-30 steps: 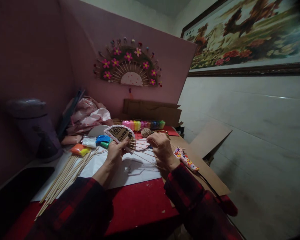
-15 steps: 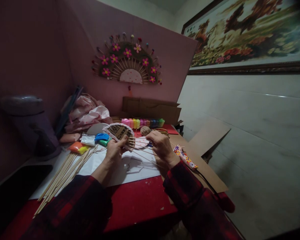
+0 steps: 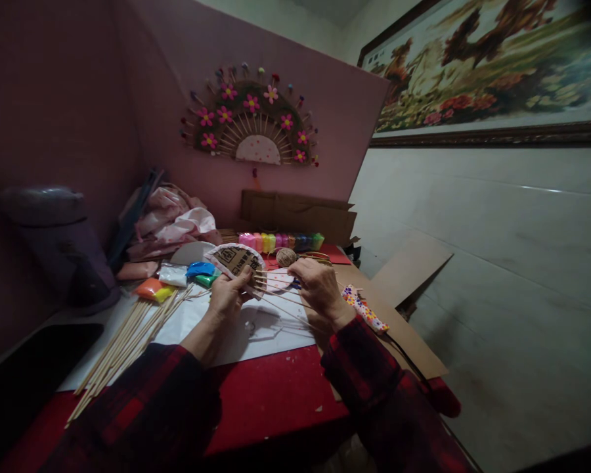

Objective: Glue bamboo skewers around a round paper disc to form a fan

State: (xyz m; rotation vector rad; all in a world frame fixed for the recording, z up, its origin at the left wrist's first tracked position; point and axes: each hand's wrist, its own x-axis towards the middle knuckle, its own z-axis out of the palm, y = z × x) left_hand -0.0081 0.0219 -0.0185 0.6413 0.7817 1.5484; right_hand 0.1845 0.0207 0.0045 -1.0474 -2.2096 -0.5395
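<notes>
Head view: cardboard (image 3: pixel 233 259) in left fingers (image 3: pixel 241 280)

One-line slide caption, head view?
Left hand holding a white-edged cardboard piece, right hand pinching at its wooden sticks.

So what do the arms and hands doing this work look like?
They are a person's. The left hand and right hand wear no gloves. The left sleeve and right sleeve are long, dark cloth with red and black checks. No cables show on either arm.
</notes>
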